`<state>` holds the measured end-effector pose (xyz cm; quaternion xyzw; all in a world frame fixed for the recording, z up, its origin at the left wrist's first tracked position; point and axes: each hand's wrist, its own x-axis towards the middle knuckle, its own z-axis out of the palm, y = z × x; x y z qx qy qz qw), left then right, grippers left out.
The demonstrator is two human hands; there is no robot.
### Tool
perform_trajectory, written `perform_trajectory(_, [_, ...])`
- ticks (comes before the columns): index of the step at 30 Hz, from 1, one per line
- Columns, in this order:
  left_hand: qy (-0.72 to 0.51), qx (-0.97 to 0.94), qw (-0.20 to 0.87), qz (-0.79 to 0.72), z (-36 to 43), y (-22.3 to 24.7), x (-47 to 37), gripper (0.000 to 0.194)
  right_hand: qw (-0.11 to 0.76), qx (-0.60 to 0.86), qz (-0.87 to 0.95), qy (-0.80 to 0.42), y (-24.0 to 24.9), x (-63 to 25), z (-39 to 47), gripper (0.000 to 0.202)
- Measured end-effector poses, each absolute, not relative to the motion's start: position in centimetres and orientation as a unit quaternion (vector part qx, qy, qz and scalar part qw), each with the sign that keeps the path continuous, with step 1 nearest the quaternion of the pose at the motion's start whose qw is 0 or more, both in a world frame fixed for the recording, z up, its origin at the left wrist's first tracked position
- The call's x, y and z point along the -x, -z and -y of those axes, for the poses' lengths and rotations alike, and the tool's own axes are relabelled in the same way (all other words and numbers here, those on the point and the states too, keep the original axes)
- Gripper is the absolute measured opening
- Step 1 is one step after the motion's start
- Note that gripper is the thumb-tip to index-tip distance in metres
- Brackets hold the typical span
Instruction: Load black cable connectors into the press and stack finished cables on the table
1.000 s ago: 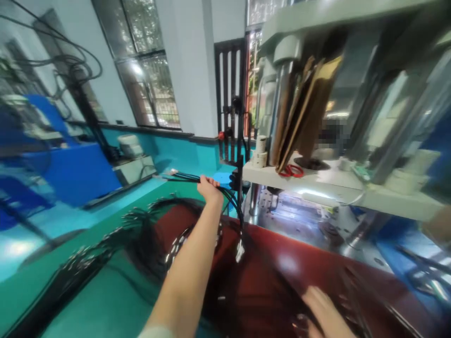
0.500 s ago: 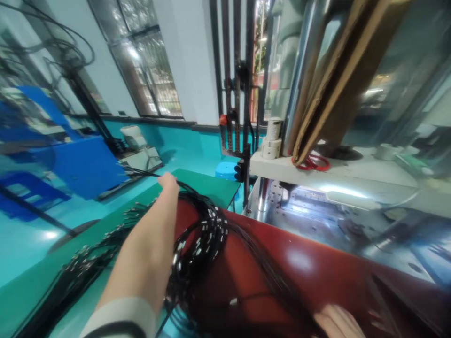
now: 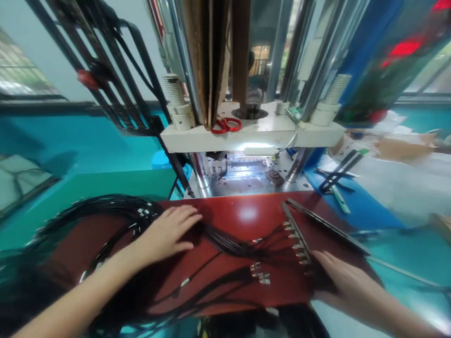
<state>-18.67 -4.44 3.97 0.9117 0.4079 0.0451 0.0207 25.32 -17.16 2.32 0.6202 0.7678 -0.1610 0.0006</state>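
Note:
My left hand (image 3: 172,230) rests palm down over a bundle of thin black cables (image 3: 225,241), its fingers stretched out and thumb apart. From there the cables fan rightward to a narrow metal bar (image 3: 297,230), where a row of small metal connectors sits along the edge. My right hand (image 3: 338,274) is beside the bar's near end, fingertips at or close to it, with thumb and fingers apart. A second cable group ends in loose metal connectors (image 3: 260,273) on the red-brown board (image 3: 218,211). Coiled black cables with white tags (image 3: 144,211) lie left of my left hand.
Behind the board stands a press with a pale plate (image 3: 253,138) and a lit bed (image 3: 246,169). Red-handled scissors (image 3: 227,125) lie on the plate. Another metal bar (image 3: 327,225) slants rightward. Tools (image 3: 340,176) rest on a blue surface at right.
My view has swung right. My left hand has come back from the far-left end of the cables to the bundle on the board. My right hand is now by the bar with connectors.

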Motion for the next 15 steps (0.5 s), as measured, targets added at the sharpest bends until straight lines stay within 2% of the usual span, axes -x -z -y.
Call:
perform_trajectory(4, [0.010,-0.937,0.011,-0.348,6.4,-3.1,13.7,0.037,-0.045,-0.643,-0.733,0.218,-2.9,-23.9,17.4,0.047])
perform_trajectory(7, [0.031,-0.940,0.021,-0.339,6.1,-3.3,12.5,0.020,-0.068,-0.665,-0.671,0.320,-4.1,-24.2,15.9,0.030])
perform_trajectory(10, [0.027,-0.947,0.011,-0.320,5.9,-4.0,11.6,0.020,-0.053,-0.690,-0.596,0.406,-5.7,-25.3,13.9,0.022])
perform_trajectory(12, [0.016,-0.946,0.012,-0.324,6.2,-4.5,10.8,0.021,-0.015,-0.704,-0.588,0.397,-6.7,-25.9,12.3,0.022])
perform_trajectory(15, [0.007,-0.938,0.021,-0.346,6.8,-5.0,9.3,0.020,0.011,-0.721,-0.623,0.303,-7.8,-26.6,9.3,0.016])
